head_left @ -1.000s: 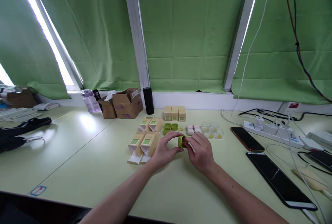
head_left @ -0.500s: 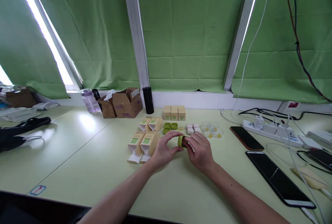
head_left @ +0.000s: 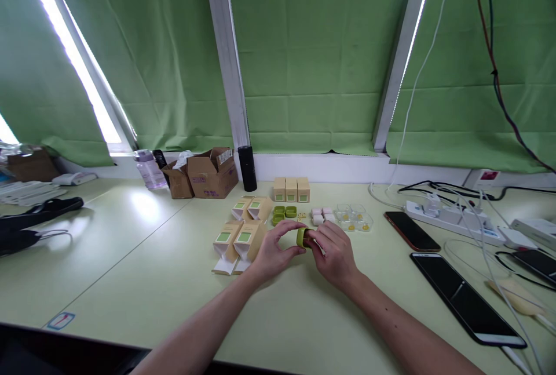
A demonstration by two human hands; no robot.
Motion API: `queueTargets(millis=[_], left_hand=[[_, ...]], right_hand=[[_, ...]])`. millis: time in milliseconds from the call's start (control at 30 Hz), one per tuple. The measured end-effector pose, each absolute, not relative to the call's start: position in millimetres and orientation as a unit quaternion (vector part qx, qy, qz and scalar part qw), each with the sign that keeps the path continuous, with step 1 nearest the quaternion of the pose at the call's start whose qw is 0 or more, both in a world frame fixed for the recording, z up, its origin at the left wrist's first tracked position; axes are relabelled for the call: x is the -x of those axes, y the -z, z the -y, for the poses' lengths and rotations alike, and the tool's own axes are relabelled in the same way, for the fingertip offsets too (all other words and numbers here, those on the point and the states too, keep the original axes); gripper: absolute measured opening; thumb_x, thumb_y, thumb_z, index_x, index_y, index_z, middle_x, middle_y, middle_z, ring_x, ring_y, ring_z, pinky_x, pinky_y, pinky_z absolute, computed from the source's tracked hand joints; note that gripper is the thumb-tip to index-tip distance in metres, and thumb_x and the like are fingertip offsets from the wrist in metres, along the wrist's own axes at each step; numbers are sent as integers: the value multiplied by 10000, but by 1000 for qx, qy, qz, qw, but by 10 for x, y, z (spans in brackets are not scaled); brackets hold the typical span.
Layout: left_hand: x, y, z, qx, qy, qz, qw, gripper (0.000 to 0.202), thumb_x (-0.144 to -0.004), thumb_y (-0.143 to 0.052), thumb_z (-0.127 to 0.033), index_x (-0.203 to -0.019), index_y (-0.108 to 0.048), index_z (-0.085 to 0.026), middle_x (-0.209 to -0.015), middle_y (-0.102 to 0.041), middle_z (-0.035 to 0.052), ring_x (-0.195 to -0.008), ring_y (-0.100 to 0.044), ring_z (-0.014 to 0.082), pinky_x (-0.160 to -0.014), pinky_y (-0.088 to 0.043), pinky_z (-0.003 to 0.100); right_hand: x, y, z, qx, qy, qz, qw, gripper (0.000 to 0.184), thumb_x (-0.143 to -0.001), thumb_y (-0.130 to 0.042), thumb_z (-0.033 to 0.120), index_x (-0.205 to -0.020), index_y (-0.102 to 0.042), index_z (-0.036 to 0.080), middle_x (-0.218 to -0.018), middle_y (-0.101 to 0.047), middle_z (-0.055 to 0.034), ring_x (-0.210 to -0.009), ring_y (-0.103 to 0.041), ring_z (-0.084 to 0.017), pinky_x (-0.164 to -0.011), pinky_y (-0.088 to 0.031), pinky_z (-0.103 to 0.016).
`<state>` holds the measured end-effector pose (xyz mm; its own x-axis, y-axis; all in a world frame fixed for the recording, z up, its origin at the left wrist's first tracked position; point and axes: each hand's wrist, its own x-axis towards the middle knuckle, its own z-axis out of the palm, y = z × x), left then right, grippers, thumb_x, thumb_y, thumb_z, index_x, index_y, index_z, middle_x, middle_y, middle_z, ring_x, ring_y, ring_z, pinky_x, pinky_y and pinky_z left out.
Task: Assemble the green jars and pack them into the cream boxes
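Cup [head_left: 300, 238] | pinched in left grip [head_left: 274, 252], at fingertips | right grip [head_left: 335, 252] at open end, closure unclear

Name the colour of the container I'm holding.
The container is yellowish green, best seen in the head view.

I've got bare tabletop [head_left: 289, 317] to slide through at 6 o'clock from the held cup [head_left: 300, 237], but kraft boxes [head_left: 248, 237] wall off 9, green cups [head_left: 291, 213] block 11 and clear plastic packs [head_left: 355, 217] block 2.
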<state>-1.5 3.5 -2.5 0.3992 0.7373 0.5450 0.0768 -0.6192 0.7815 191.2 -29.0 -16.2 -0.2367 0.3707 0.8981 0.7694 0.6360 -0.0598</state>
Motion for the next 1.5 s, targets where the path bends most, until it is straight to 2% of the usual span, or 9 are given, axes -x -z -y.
queueTargets(millis=[200,333,500,567,700,800,1133,1333,1500], left_hand=[[20,50,-47,-762,-474,-269,348,464,-745,-840,-93,-1174,-745,-243,-1182,-735,77,-1179,-665,268,-1083,-530,459],[22,75,-68,-766,-479,-259,343,452,-766,-842,-122,-1190,-742,-242,-1185,-720,85,-1181,-661,273,-1072,-538,468],[47,64,-92,-770,-493,-249,321,466,-789,-837,-153,-1231,-735,-258,-1185,-703,91,-1175,-655,275,-1062,-544,485],[61,51,-97,-769,-501,-256,304,470,-800,-827,-148,-1245,-733,-267,-1190,-699,92,-1174,-650,273,-1061,-541,489],[73,38,-100,-769,-519,-268,261,450,-802,-845,-181,-1233,-743,-263,-1157,-695,97,-1144,-640,277,-1020,-559,487],[66,45,-104,-781,-517,-262,232,445,-799,-866,-220,-1226,-747,-258,-1109,-709,94,-1111,-637,280,-986,-570,482],[48,39,-71,-787,-522,-250,215,503,-843,-823,-245,-1324,-676,-264,-1211,-720,101,-1178,-618,282,-1012,-546,486],[51,-10,-42,-776,-509,-299,223,176,-942,-655,-222,-1110,-709,-225,-1039,-732,91,-1007,-655,236,-858,-555,390],[23,36,-56,-771,-501,-325,218,73,-925,-654,-254,-927,-710,-207,-937,-690,68,-866,-646,203,-797,-549,356]], right_hand=[[-1903,157,293,366,199,760,499,137,-996,-577,129,-923,-673,193,-704,-587,-29,-707,-478,-204,-633,-358,-333],[-1918,126,302,342,191,764,513,116,-980,-597,119,-1025,-680,186,-733,-627,-36,-715,-500,-209,-642,-385,-331],[-1975,76,348,331,152,773,519,255,-944,-608,115,-1181,-645,200,-836,-676,-59,-776,-581,-234,-691,-470,-368],[-1988,64,369,330,134,769,532,327,-928,-596,108,-1238,-615,211,-930,-698,-82,-847,-622,-256,-744,-521,-406],[-1976,66,394,345,116,768,526,529,-914,-601,138,-1430,-522,218,-1261,-675,-151,-1165,-651,-322,-938,-579,-494],[-1947,110,381,361,98,782,499,622,-922,-607,159,-1521,-457,232,-1350,-654,-153,-1253,-634,-328,-1004,-585,-510],[-1906,203,330,368,-25,744,557,561,-907,-579,90,-1434,-540,279,-1353,-643,-123,-1203,-658,-283,-922,-645,-447],[-1886,209,324,374,-65,705,599,483,-881,-625,112,-1336,-586,273,-1288,-667,-104,-1094,-695,-267,-920,-648,-455],[-1881,246,310,373,-55,706,599,475,-881,-628,114,-1327,-580,268,-1292,-664,-108,-1104,-691,-270,-922,-644,-454]])
